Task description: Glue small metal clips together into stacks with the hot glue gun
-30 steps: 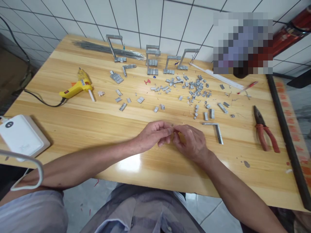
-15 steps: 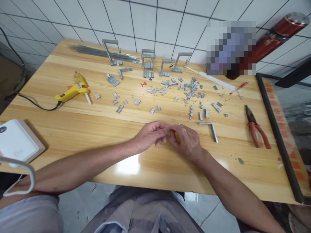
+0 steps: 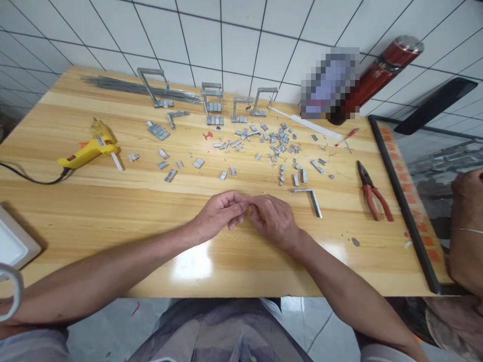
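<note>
Head view: grey scraps [image 3: 281,140] beyond hands [image 3: 213,216] [image 3: 274,218]; pliers [image 3: 366,187] right, glue gun [image 3: 85,152] left.

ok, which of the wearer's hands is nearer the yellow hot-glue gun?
Left. The left hand is to the right of the yellow hot-glue gun and nearer the camera; the right hand is farther right, beyond the left.

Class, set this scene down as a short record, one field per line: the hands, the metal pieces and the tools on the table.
Hands: left hand and right hand meet at the fingertips
Held item: too small or hidden to tell
Beside right hand: L-shaped metal strip
Beyond hands: scattered metal pieces
Near wall: upright metal frames
Tools: yellow glue gun at left, red-handled pliers at right
Surface: wooden table
</note>
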Tool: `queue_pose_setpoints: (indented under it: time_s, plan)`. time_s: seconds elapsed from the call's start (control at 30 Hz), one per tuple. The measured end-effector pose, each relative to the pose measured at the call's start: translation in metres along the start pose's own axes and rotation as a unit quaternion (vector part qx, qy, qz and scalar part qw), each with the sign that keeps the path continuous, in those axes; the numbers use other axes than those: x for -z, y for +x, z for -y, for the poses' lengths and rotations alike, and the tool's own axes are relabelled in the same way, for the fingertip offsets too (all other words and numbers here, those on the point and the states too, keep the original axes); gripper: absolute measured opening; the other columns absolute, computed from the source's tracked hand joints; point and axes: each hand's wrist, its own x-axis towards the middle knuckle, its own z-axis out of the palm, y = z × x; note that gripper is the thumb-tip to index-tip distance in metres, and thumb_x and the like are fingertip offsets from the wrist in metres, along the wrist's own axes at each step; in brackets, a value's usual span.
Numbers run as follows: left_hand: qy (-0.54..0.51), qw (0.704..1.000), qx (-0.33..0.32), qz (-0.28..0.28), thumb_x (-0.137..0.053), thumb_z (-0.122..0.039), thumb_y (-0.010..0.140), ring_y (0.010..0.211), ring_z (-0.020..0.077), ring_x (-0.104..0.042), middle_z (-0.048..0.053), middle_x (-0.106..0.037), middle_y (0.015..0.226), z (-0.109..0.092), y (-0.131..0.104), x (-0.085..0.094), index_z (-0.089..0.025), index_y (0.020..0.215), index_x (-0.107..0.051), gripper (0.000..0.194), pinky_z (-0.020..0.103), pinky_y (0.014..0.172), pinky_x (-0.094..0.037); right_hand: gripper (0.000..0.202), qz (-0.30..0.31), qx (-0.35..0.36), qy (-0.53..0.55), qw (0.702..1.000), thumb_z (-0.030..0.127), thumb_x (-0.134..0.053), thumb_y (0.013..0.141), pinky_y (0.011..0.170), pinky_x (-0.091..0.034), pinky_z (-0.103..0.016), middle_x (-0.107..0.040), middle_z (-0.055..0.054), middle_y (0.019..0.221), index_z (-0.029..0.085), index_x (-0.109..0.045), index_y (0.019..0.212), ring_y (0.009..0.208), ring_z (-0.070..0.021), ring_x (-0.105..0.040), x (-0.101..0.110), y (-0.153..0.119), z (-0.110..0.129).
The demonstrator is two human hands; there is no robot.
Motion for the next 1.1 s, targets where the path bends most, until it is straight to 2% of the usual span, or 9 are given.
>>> queue_pose_setpoints:
  time_s: [0.17, 0.3, 0.43, 0.57, 0.7, 0.8, 0.9, 1.0, 1.1]
  plan:
    - [0.041, 0.999, -0.001, 0.015, -0.079, -0.057, 0.089, 0.052, 0.0066, -0.048, -0.002, -0.061, 0.068, -0.004, -0.005, -0.002, -0.015, 0.086, -0.062, 0.046, 0.020, 0.050, -0.037, 0.025, 0.000, -0.007, -0.002, 1.000, 0.003, -0.054, 0.096, 0.066, -0.054, -0.026, -0.072, 0.001, 0.076, 0.022, -0.057, 0.113, 0.067, -0.0145, -0.069, 0.000, -0.001, -0.001]
    - [0.062, 0.998, -0.022, 0.010, -0.083, -0.052, 0.086, 0.054, 0.0063, -0.044, -0.006, -0.054, 0.065, -0.004, -0.006, -0.003, -0.017, 0.084, -0.058, 0.044, 0.019, 0.051, -0.036, 0.017, 0.025, -0.016, -0.002, 1.000, 0.010, -0.056, 0.100, 0.064, -0.050, -0.028, -0.070, 0.002, 0.073, 0.022, -0.059, 0.111, 0.064, -0.0143, -0.066, 0.000, -0.001, 0.000]
    - [0.058, 0.997, -0.032, 0.030, -0.079, -0.054, 0.090, 0.053, 0.0067, -0.045, -0.006, -0.055, 0.064, -0.003, -0.005, -0.003, -0.019, 0.081, -0.052, 0.046, 0.019, 0.051, -0.036, 0.006, 0.051, -0.019, -0.019, 0.998, 0.019, -0.062, 0.102, 0.066, -0.050, -0.030, -0.075, -0.001, 0.078, 0.020, -0.064, 0.107, 0.069, -0.0152, -0.069, 0.001, 0.000, -0.001]
    - [0.059, 0.997, -0.028, 0.039, -0.072, -0.057, 0.096, 0.054, 0.0075, -0.047, -0.006, -0.055, 0.066, -0.002, -0.006, -0.002, -0.019, 0.085, -0.051, 0.044, 0.019, 0.051, -0.037, 0.005, 0.018, -0.043, -0.057, 0.997, 0.017, -0.065, 0.100, 0.070, -0.055, -0.031, -0.080, -0.004, 0.084, 0.021, -0.068, 0.099, 0.075, -0.0172, -0.073, 0.015, 0.011, -0.011]
    - [0.064, 0.996, -0.031, 0.051, -0.067, -0.060, 0.098, 0.056, 0.0083, -0.046, -0.005, -0.052, 0.067, -0.002, -0.006, 0.000, -0.019, 0.081, -0.050, 0.047, 0.019, 0.051, -0.039, 0.008, -0.016, -0.162, -0.066, 0.984, 0.020, -0.065, 0.099, 0.070, -0.059, -0.031, -0.081, -0.003, 0.088, 0.022, -0.073, 0.099, 0.074, -0.0172, -0.074, 0.052, 0.025, -0.034]
    - [0.072, 0.996, -0.022, 0.054, -0.065, -0.063, 0.097, 0.055, 0.0091, -0.045, -0.004, -0.052, 0.066, -0.002, -0.007, 0.001, -0.019, 0.076, -0.051, 0.051, 0.020, 0.050, -0.038, 0.010, -0.031, -0.260, -0.109, 0.959, 0.028, -0.068, 0.095, 0.073, -0.061, -0.035, -0.081, -0.004, 0.087, 0.023, -0.076, 0.097, 0.074, -0.0196, -0.073, 0.087, 0.027, -0.067]
    - [0.098, 0.994, 0.005, 0.056, -0.061, -0.069, 0.096, 0.053, 0.0098, -0.045, -0.002, -0.051, 0.061, -0.002, -0.007, 0.002, -0.018, 0.068, -0.053, 0.058, 0.022, 0.049, -0.036, 0.016, 0.015, -0.364, -0.147, 0.919, 0.031, -0.068, 0.090, 0.079, -0.059, -0.038, -0.081, -0.006, 0.088, 0.021, -0.079, 0.097, 0.078, -0.0225, -0.074, 0.112, 0.018, -0.108]
    - [0.117, 0.991, 0.012, 0.061, -0.061, -0.068, 0.096, 0.054, 0.0101, -0.044, -0.002, -0.048, 0.060, -0.002, -0.008, 0.002, -0.018, 0.065, -0.052, 0.060, 0.023, 0.051, -0.035, 0.015, 0.084, -0.455, -0.160, 0.872, 0.029, -0.072, 0.083, 0.083, -0.056, -0.039, -0.081, -0.007, 0.084, 0.020, -0.081, 0.093, 0.081, -0.0243, -0.075, 0.119, 0.006, -0.143]
    - [0.103, 0.993, -0.024, 0.053, -0.071, -0.058, 0.093, 0.060, 0.0095, -0.041, -0.004, -0.048, 0.067, 0.000, -0.007, 0.001, -0.019, 0.076, -0.052, 0.047, 0.021, 0.055, -0.035, 0.015, 0.125, -0.493, -0.154, 0.847, 0.029, -0.072, 0.084, 0.081, -0.053, -0.038, -0.081, -0.007, 0.085, 0.021, -0.081, 0.092, 0.084, -0.0248, -0.074, 0.111, -0.003, -0.157]
